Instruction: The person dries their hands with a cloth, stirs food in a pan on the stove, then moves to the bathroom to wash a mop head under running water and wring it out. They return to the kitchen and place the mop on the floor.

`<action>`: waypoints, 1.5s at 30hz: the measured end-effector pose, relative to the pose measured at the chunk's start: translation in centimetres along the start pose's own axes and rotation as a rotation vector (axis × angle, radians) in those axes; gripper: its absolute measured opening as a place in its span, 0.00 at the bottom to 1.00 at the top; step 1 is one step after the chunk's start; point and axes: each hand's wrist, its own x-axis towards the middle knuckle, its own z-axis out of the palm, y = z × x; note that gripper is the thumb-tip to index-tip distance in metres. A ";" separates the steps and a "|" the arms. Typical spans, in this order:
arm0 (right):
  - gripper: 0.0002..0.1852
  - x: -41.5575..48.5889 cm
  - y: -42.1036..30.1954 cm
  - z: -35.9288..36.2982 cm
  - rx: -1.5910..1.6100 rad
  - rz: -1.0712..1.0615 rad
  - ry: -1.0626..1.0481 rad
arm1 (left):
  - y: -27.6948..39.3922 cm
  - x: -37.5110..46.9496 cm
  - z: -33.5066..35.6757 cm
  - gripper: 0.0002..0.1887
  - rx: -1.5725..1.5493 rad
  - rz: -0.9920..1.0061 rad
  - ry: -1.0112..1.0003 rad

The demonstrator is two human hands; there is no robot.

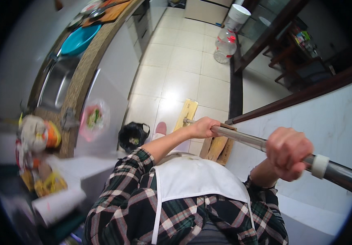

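A flat mop's metal pole (pixel 241 136) slants from the upper right of my body down to the tiled floor. My left hand (pixel 205 127) is wrapped around the lower part of the pole. Higher up, my right hand (pixel 290 153) grips it just below a white ring (pixel 320 166). The pole's far end meets a yellow mop head (pixel 187 113), which appears to lie on the floor ahead of my feet. One pink slipper (pixel 161 128) shows to the left of the mop head; my other foot cannot be made out.
At left runs a counter with a steel sink (pixel 58 81) and a blue basin (pixel 81 39). A black bag (pixel 133 137) stands on the floor; a pink bag (pixel 93 120) hangs by the cabinet. Clear plastic bottles (pixel 225 46) line the door frame. A cardboard box (pixel 218 148) sits by the right wall.
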 end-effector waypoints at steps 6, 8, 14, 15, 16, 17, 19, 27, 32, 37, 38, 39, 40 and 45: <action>0.17 9.3 5.5 -5.3 -0.237 -0.125 0.203 | -2.7 11.0 -8.7 0.20 0.168 0.270 0.163; 0.16 11.4 8.0 -7.2 -0.296 -0.103 0.303 | -3.9 14.6 -10.9 0.21 0.207 0.241 0.181; 0.14 14.6 14.9 -15.4 -0.380 -0.023 0.545 | -8.9 26.1 -14.8 0.20 0.157 0.162 0.117; 0.14 14.3 15.5 -17.1 -0.327 0.019 0.593 | -9.7 28.1 -14.7 0.20 0.155 0.156 0.079; 0.15 14.7 16.4 -19.5 -0.283 -0.005 0.567 | -10.2 30.3 -14.9 0.19 0.148 0.149 0.047; 0.12 14.5 17.4 -22.0 -0.322 -0.057 0.569 | -10.8 32.3 -14.7 0.18 0.127 0.130 -0.003; 0.08 14.9 19.2 -27.6 -0.260 -0.137 0.502 | -11.4 37.0 -14.4 0.17 0.093 0.095 -0.098; 0.08 14.5 20.0 -48.1 -0.344 -0.100 0.645 | -13.6 57.6 -8.3 0.14 -0.068 0.069 -0.316; 0.09 12.9 19.8 -61.6 -0.546 -0.049 0.807 | -16.9 72.4 -1.7 0.10 -0.143 0.092 -0.482; 0.11 10.4 19.5 -74.5 -0.836 0.032 1.090 | -17.8 87.9 5.1 0.13 -0.339 0.094 -0.763; 0.11 9.9 19.2 -76.7 -0.893 0.053 1.153 | -17.4 90.7 6.3 0.13 -0.241 0.083 -0.830; 0.12 9.4 18.8 -78.9 -0.940 0.075 1.211 | -17.0 93.5 7.3 0.12 -0.133 -0.112 -0.948; 0.12 8.9 18.4 -81.0 -0.983 0.095 1.276 | -16.2 95.3 9.2 0.13 -0.297 0.009 -0.904; 0.14 5.0 15.3 -90.4 -1.153 0.165 1.545 | -13.5 104.8 18.6 0.14 -0.228 0.108 -1.068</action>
